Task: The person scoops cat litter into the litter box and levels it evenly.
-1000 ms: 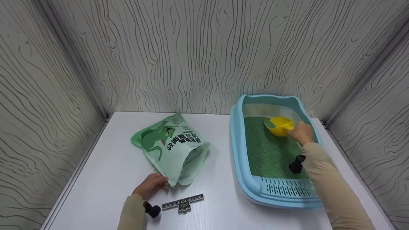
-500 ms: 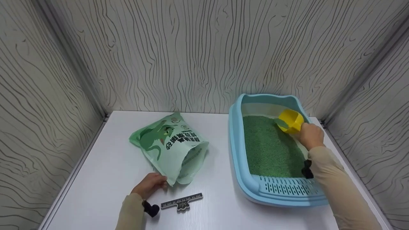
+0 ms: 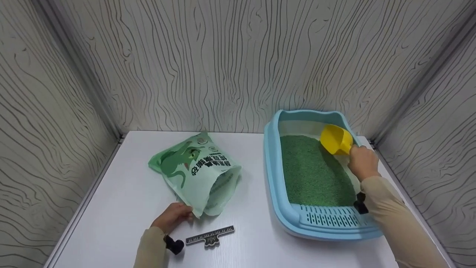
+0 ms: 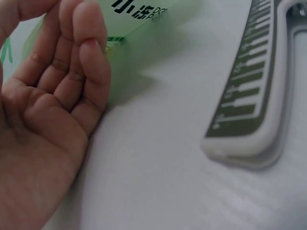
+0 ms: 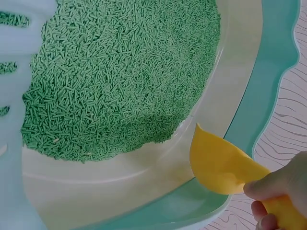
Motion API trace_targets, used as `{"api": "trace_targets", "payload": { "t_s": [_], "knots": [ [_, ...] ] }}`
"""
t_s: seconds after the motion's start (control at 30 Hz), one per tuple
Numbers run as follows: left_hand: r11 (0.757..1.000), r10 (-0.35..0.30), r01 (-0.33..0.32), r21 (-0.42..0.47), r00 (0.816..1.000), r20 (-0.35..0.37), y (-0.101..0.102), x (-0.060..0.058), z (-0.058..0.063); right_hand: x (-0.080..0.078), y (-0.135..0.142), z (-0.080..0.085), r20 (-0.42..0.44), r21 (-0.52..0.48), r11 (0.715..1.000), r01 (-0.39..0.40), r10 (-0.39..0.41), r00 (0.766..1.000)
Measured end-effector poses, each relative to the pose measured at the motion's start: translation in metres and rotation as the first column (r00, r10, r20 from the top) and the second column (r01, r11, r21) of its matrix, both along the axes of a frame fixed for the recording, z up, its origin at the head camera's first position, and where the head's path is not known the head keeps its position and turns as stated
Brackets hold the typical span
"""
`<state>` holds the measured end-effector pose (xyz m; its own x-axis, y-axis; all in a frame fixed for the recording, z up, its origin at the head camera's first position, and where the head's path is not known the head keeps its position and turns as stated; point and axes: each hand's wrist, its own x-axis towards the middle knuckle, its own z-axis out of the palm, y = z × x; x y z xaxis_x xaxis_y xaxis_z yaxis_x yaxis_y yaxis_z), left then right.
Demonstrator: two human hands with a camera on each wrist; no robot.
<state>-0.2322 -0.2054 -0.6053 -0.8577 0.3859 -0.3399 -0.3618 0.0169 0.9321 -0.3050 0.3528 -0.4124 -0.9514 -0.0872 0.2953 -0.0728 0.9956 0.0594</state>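
My right hand [image 3: 363,162] grips the handle of a yellow scoop [image 3: 334,139] above the far right part of a blue litter box [image 3: 277,186]. No litter shows in the scoop's bowl. Green pellet cat litter [image 5: 129,76] covers most of the box floor, and the pale floor shows along the right side. My left hand [image 3: 174,217] pinches the near corner of a green cat litter bag [image 3: 197,163], which lies with its mouth gaping toward me. Curled fingers [image 4: 96,62] show against the bag in the left wrist view.
A bag clip [image 3: 211,236] with a piano-key pattern lies on the white table [image 3: 249,208], just right of my left wrist. A slotted blue grate [image 3: 331,216] forms the near end of the box. Wood-grain walls [image 3: 223,67] stand behind and at both sides.
The scoop has moved right and tilted, and the litter seen in it earlier no longer shows. My left hand and the bag have stayed almost in place.
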Motion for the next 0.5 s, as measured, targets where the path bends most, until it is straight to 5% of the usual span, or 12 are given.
{"api": "trace_targets", "payload": {
  "t_s": [0.5],
  "knots": [
    [0.997,0.056,-0.058,0.043,0.997,0.045,0.003,0.001,0.002,0.018,-0.010,0.001,0.096,-0.251,0.967,0.052,-0.028,0.995]
  ]
}}
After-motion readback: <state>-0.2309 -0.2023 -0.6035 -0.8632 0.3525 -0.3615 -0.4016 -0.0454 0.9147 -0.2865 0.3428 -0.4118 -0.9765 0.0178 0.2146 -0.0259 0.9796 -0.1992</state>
